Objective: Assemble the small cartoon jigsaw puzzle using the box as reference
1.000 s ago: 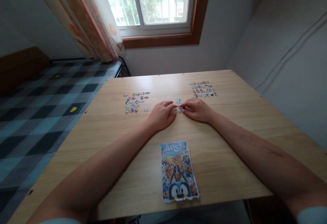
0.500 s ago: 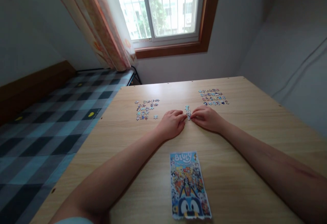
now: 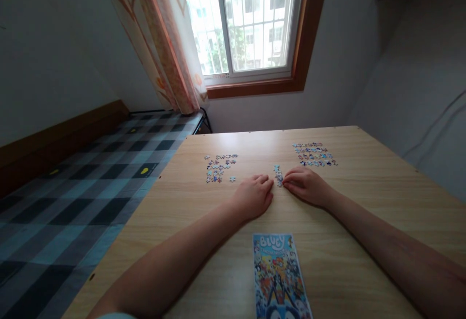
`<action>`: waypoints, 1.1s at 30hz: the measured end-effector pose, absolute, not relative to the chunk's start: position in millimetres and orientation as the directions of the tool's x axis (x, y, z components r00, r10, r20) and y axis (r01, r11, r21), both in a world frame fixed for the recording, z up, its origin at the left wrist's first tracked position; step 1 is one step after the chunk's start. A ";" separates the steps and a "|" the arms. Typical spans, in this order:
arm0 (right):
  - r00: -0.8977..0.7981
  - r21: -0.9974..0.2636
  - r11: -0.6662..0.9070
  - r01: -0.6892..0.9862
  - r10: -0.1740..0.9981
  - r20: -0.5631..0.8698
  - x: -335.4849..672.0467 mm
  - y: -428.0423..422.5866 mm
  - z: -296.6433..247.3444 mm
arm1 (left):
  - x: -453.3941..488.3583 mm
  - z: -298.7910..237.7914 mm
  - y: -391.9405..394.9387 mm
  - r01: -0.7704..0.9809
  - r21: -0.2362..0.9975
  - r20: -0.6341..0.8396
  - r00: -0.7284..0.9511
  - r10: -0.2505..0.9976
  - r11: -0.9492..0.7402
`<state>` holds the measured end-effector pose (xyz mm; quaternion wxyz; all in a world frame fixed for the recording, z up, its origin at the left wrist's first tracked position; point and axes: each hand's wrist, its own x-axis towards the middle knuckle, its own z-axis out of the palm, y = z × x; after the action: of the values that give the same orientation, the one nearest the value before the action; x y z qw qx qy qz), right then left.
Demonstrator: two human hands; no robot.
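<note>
A narrow strip of joined jigsaw pieces (image 3: 278, 175) lies on the table between my two hands. My right hand (image 3: 307, 186) rests at its right side, fingers pinched together at the lower edge of the strip, on a jigsaw piece there that is mostly hidden. On the other side, my left hand (image 3: 254, 195) lies palm down a little apart from the strip. Its fingers are loosely stretched on the wood, with nothing seen in them. Nearer to me is a printed picture sheet (image 3: 280, 275) with the word "Bluey", its bottom cut off by the frame.
Loose jigsaw pieces (image 3: 214, 168) lie in rows at the left, with a single piece (image 3: 232, 179) beside them. More rows of pieces (image 3: 313, 154) are at the back right of the wooden table (image 3: 204, 231). A checked bed (image 3: 109, 183) adjoins on the left, below a window (image 3: 255, 23).
The view has tilted up and shifted left, so everything sits lower and further right. My left hand has drawn back slightly from the strip; my right hand stays beside it.
</note>
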<state>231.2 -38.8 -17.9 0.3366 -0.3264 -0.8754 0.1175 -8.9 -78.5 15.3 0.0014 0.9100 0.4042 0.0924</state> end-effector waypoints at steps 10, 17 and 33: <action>-0.549 -0.459 0.737 0.496 0.676 0.492 230.5 -40.8 -16.7 | 0.6 42.5 -94.2 0.835 -0.078 -0.068 0.541 0.838 -0.545; -0.531 -0.472 0.719 0.510 0.695 0.485 230.5 -40.5 -17.7 | 8.9 39.6 -117.3 0.748 -0.227 -0.269 0.567 0.778 -0.623; -0.502 -0.482 0.699 0.529 0.715 0.485 230.2 -40.3 -19.7 | 5.5 9.3 -103.6 0.809 -0.269 -0.008 0.540 0.841 -0.522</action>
<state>230.2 -40.3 -19.7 0.3417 -0.3634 -0.8559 0.1367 5.5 -103.6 9.3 -0.1173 0.8697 0.4745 -0.0688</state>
